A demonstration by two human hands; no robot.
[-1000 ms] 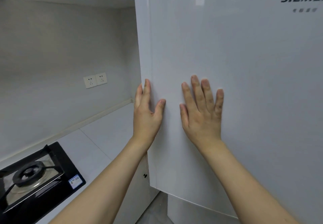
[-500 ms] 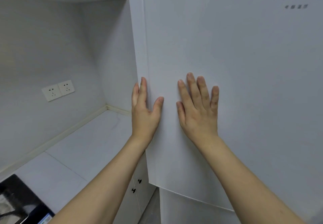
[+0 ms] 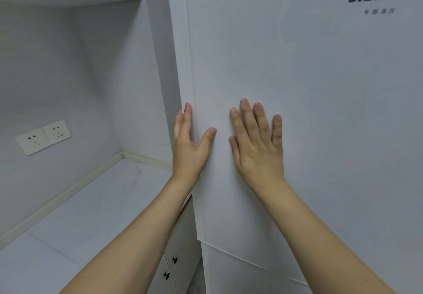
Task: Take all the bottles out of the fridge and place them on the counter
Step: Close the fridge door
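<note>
The white fridge door (image 3: pixel 309 110) is standing before the person, so whatever the fridge is holding, bottles included, is hiding from sight. The right hand (image 3: pixel 258 147) is lying flat on the door front, fingers straight and spread. The left hand (image 3: pixel 188 149) is resting at the door's left edge (fingers along the side, thumb on the front), gripping nothing. The white counter (image 3: pixel 91 213) is lying to the left, under two wall sockets (image 3: pixel 43 136).

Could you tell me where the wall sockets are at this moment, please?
In the head view, the wall sockets sit far left on the back wall, just above the counter and well left of the fridge door under both hands.
</note>
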